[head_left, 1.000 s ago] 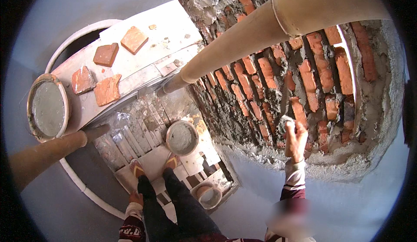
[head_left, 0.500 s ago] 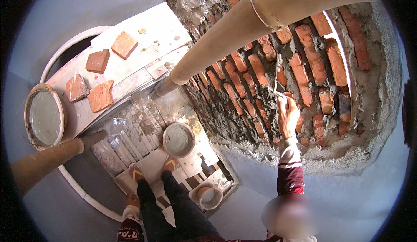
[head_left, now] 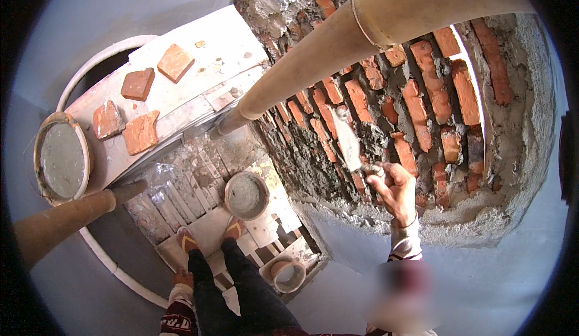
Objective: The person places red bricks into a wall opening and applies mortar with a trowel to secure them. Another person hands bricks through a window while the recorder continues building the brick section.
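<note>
My right hand is closed round the handle of a trowel. The pale, mortar-smeared blade points up and to the left, close against a brick wall of orange bricks with grey mortar between them. Down beside my left leg hangs my left hand, small and partly shadowed. Its fingers are too unclear to tell whether they are closed, and no object shows in it.
A thick bamboo pole crosses before the wall; another bamboo pole is at left. On a white board lie several brick pieces and a mortar-filled bowl. Below, a mortar bowl and a small pot stand near my feet.
My right hand has moved down and slightly left with the trowel. The blade, seen nearly edge-on before, now shows its flat face and tilts left. My left hand stays low by my leg.
</note>
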{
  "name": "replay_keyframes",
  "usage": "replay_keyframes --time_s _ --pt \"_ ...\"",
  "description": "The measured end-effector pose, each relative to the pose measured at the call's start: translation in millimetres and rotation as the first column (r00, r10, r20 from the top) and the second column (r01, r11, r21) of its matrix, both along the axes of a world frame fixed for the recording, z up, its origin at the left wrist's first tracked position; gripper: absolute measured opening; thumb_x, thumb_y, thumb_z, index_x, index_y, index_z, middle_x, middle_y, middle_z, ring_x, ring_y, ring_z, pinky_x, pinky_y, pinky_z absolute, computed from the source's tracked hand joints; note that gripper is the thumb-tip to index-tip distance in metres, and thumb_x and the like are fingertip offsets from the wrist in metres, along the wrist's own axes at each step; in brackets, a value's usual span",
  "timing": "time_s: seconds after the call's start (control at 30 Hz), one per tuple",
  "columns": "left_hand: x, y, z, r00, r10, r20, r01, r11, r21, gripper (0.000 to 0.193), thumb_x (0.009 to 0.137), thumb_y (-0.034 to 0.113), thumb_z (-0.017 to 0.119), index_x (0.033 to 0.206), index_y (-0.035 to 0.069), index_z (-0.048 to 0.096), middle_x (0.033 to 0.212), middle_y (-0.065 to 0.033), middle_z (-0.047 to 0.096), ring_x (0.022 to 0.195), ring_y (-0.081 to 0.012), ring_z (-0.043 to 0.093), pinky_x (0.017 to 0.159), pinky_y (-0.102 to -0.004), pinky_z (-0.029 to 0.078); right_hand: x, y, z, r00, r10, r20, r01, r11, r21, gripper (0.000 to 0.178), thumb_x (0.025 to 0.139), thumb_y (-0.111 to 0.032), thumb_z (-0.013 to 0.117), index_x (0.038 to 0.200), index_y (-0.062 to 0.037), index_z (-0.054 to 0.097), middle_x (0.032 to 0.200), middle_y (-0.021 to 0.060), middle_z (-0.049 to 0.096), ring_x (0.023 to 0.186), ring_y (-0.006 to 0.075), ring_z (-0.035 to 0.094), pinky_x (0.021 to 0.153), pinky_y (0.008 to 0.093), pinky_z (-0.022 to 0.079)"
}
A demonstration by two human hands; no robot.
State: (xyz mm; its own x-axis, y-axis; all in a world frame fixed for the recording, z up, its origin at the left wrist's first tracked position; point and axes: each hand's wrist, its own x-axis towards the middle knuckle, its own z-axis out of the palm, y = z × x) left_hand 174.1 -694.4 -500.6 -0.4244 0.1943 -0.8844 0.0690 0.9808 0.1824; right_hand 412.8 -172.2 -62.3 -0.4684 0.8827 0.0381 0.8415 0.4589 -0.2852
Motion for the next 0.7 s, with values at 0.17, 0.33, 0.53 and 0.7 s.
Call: replay_keyframes --time_s 0.17,0.33,0.53,0.7 --pt "27 -50 -82 0.966 0.252 0.048 -0.257 0.95 0.178 0.048 0.087 0.018 0.062 0.13 0.002 0.052 0.117 -0.0235 0.062 0.11 -0.0374 0.061 0.093 -0.0453 0.048 -1 20 -6 0.854 -0.257 -0.453 -0.061 0.814 -0.578 0.026 0.083 -0.019 0.073 0.1 0.0012 0.069 0.076 -0.0024 0.061 0.065 0.0064 0.053 0.057 0.0237 0.043" --pt "8 -33 -40 0.972 0.218 0.083 -0.233 0.93 0.283 0.045 0.09 0.016 0.06 0.131 0.002 0.051 0.121 -0.0229 0.061 0.111 -0.0353 0.061 0.094 -0.0432 0.049 50 35 -24 0.827 -0.398 -0.397 0.369 0.917 -0.149 0.025 0.093 -0.023 0.064 0.103 -0.0003 0.068 0.072 -0.0049 0.056 0.055 0.0034 0.045 0.047 0.0203 0.037" --pt "-1 -33 -27 0.997 0.06 0.042 -0.063 0.994 0.09 0.046 0.09 0.017 0.06 0.132 0.002 0.05 0.123 -0.0224 0.061 0.112 -0.036 0.061 0.093 -0.0426 0.05 43 24 -42 0.946 -0.317 -0.063 0.319 0.948 0.021 0.031 0.087 -0.028 0.071 0.097 0.0014 0.067 0.062 0.0063 0.055 0.056 0.0095 0.046 0.051 0.0293 0.04" --pt "-4 -21 -25 0.998 -0.049 0.027 0.048 0.998 0.046 0.047 0.089 0.018 0.062 0.131 0.001 0.05 0.117 -0.0213 0.063 0.105 -0.0347 0.063 0.089 -0.0423 0.051 18 64 -55 0.94 -0.333 -0.071 0.336 0.941 0.027 0.039 0.087 -0.034 0.068 0.096 0.0038 0.066 0.066 0.0121 0.062 0.061 0.0153 0.058 0.058 0.033 0.046"
